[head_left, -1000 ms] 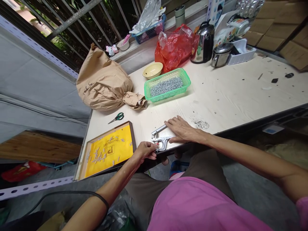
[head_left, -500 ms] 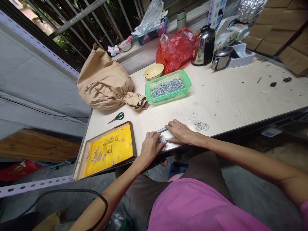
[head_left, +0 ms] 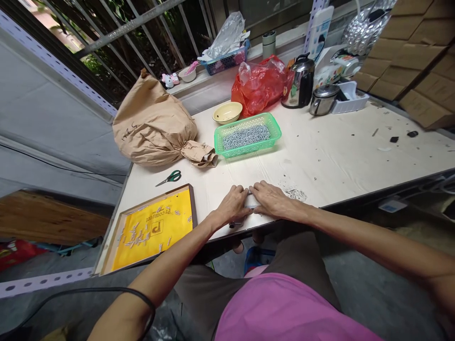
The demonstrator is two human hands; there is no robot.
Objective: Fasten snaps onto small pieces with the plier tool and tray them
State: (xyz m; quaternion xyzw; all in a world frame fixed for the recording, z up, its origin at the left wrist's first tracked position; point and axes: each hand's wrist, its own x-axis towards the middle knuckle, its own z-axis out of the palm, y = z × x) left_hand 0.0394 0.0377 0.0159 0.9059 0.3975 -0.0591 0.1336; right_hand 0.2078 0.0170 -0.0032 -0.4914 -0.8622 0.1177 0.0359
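Observation:
At the front edge of the table, my left hand [head_left: 232, 205] and my right hand [head_left: 273, 200] are close together, fingers curled. Between them shows a slim grey metal part [head_left: 252, 206], gripped from both ends; most of it is hidden under the fingers, so its exact kind is unclear. A small dark end piece [head_left: 232, 224] sticks out below my left hand. Left of the hands lies a shallow tray [head_left: 194, 201] lined with a yellow sheet [head_left: 174, 222], with several small metal pieces [head_left: 138, 237] scattered on it. A green basket [head_left: 249, 149] full of screws [head_left: 247, 136] stands beyond the hands.
Green-handled scissors [head_left: 173, 176] lie behind the tray. A tied brown paper sack [head_left: 152, 128], cream bowl [head_left: 227, 113], red plastic bag [head_left: 259, 90], kettle [head_left: 300, 83] and steel pot [head_left: 323, 100] stand along the back. Cardboard [head_left: 401, 61] rises at the far right.
My left hand has moved right and slightly up over the grey part, so my hands are closer together and less of it shows. The view has shifted slightly.

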